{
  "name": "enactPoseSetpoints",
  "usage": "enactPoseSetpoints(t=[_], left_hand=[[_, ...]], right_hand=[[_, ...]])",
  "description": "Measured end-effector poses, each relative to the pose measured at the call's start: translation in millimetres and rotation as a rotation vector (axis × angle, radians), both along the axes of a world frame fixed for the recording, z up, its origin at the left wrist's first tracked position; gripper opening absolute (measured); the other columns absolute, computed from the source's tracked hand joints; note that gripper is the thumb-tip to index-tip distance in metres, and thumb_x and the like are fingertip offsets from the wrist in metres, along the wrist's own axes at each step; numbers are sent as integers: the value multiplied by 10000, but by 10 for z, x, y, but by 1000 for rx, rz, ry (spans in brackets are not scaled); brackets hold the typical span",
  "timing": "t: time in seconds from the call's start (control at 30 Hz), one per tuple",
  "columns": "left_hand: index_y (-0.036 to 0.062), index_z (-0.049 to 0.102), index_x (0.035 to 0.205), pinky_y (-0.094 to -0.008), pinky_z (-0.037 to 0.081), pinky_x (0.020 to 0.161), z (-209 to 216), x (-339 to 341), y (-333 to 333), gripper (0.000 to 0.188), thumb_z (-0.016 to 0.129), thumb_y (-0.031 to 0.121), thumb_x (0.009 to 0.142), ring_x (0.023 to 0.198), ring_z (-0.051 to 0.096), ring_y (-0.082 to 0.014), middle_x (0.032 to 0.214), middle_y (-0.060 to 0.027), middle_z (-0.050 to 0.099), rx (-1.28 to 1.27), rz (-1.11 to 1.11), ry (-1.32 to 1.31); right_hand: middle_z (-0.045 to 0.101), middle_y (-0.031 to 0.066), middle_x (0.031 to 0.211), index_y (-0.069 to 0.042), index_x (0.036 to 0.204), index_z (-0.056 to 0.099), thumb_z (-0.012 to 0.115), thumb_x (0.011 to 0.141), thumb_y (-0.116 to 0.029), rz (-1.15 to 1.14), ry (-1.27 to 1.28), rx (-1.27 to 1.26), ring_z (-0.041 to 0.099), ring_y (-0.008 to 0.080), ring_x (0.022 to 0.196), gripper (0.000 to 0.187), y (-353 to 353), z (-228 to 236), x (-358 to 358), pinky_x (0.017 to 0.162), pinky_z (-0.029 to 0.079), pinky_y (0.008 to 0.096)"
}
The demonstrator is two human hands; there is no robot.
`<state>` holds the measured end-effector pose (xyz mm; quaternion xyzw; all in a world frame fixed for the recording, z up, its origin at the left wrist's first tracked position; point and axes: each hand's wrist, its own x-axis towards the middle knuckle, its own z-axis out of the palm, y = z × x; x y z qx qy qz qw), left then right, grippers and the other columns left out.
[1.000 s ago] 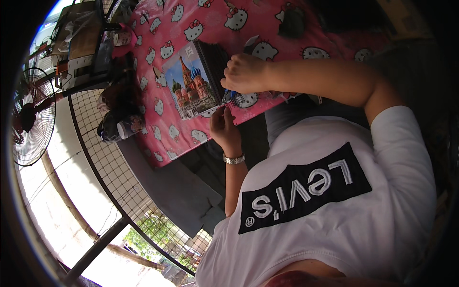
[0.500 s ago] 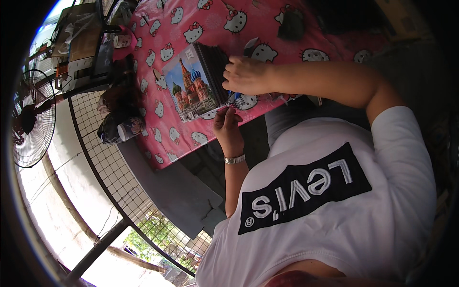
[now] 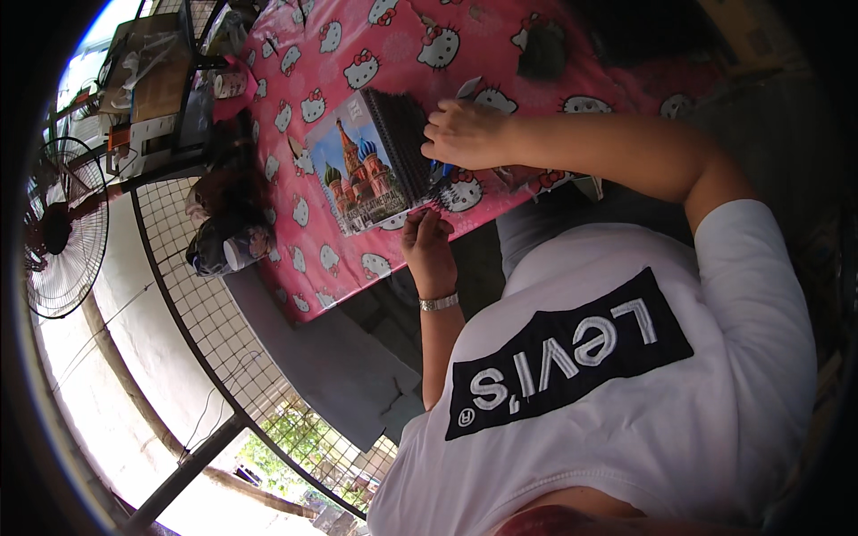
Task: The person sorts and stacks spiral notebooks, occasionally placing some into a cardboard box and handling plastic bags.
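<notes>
A stack of spiral-bound notebooks (image 3: pixel 362 170) lies on the pink tablecloth, its top cover picturing a cathedral with coloured domes. Dark coils run down the stack's right side. My right hand (image 3: pixel 469 134) is beside these coils, fingers curled and closed. Under those fingers shows a small blue piece (image 3: pixel 436 167), too hidden to name. A pale grey flat tip (image 3: pixel 467 87) sticks up just beyond the hand; I cannot tell whether it is held. My left hand (image 3: pixel 427 239), with a metal watch on its wrist, pinches at the table's near edge by the stack's lower right corner. What lies between its fingertips is unclear.
A pink patterned tablecloth (image 3: pixel 331 290) covers the table. A dark green item (image 3: pixel 542 49) lies at its far side. Left of the table are a patterned bundle (image 3: pixel 234 250), a cup (image 3: pixel 230 85), a standing fan (image 3: pixel 67 228) and a wire mesh railing (image 3: pixel 192 259).
The view has shifted slightly, so the table and notebooks sit a little lower. Both hands stay close to the stack, and more of the blue piece shows under my right hand.
</notes>
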<state>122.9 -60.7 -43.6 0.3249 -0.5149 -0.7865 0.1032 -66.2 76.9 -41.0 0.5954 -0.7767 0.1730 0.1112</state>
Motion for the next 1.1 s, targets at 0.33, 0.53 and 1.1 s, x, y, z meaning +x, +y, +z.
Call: enactPoseSetpoints(t=[0.33,0.53,1.1], left_hand=[[24,584,925,-238,434,584,-82,-82,49,106,679,25,877,616,554,-104,823,-48,640,-192,-21,-64],[19,596,889,-231,424,572,-8,-99,108,96,687,51,883,616,546,-93,787,-42,633,-341,-25,-69],[11,585,883,-234,432,575,-8,-77,61,94,668,50,899,616,549,-95,791,-44,629,-343,-36,-44]], right_hand=[[676,56,669,-123,671,669,613,737,-213,21,29,113,683,230,680,125,-95,-18,53,628,546,387],[676,57,667,-118,680,674,600,749,-204,-9,-47,62,690,231,685,133,-45,-186,73,577,521,377],[628,49,732,-119,797,641,588,809,-203,-55,108,-185,633,215,769,100,-40,-199,99,765,492,366]])
